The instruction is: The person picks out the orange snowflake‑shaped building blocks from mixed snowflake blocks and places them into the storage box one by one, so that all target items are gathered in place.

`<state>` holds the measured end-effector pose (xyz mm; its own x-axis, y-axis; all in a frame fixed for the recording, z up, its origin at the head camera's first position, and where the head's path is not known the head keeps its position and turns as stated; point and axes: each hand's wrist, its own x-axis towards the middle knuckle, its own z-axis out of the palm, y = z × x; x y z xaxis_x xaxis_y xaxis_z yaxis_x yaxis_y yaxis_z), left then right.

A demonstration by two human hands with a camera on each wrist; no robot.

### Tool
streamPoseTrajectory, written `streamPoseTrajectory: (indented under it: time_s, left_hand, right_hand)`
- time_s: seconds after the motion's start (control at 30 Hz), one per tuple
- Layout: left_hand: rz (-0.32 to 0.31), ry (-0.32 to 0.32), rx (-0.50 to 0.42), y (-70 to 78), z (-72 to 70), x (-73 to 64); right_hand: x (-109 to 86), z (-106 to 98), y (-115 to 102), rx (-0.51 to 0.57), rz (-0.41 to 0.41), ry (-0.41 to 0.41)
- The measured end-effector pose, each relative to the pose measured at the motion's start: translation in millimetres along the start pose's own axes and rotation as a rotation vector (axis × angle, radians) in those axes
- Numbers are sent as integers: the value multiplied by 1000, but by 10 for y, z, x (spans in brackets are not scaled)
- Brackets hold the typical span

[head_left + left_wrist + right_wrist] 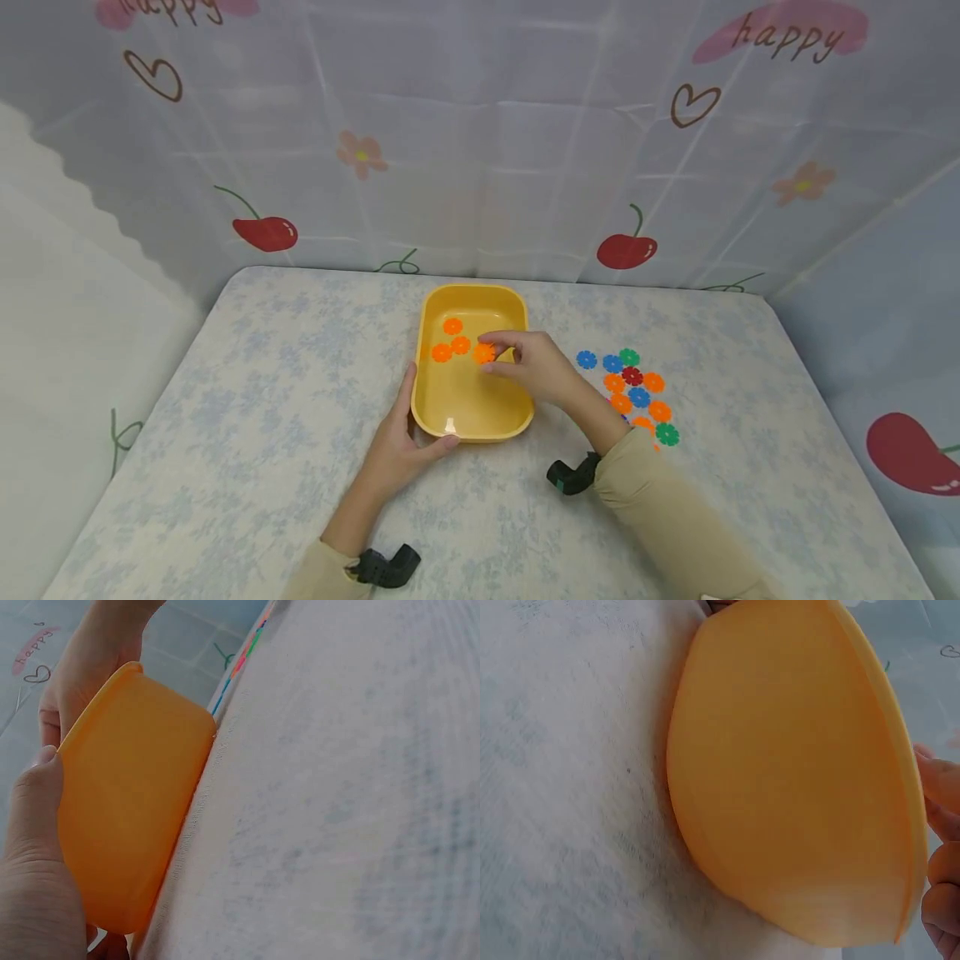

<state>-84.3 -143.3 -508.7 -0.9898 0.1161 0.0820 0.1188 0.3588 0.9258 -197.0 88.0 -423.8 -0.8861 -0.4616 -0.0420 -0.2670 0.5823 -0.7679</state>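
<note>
A yellow rectangular tray stands on the table, and several orange notched plastic discs lie toward its far left part. My left hand grips the tray's near left corner, thumb at the front rim and fingers along the left side. In the left wrist view, the left thumb presses near the rim of the tray. Over the tray's right half, my right hand pinches one orange disc between thumb and fingertips. The tray wall hides that disc in the right wrist view.
Right of the tray lies a loose group of notched discs: blue, green, dark red and orange. My right forearm covers part of this group. A printed curtain hangs behind the table's back edge.
</note>
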Motion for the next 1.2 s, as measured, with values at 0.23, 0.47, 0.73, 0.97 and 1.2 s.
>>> streamPoseTrajectory:
  time_s: [0.23,0.47,0.73,0.97,1.2]
  left_hand:
    - [-10,1,1,9,2,-2]
    - [-22,2,1,15,-1,-5]
    - [-30,8,-21,23,11,-9]
    - [-32,6,-27,31,12,-9]
    - [-30,4,-19,21,11,-9]
  right_hand:
    - [160,264,-104,-165,-49,-2]
    - [279,441,-131,-270,-74,-53]
    - [311,565,-83,-368,-83,-117]
    - [310,555,-90,-393,-94,-112]
    - [308,567,-115,-488,-102,-135]
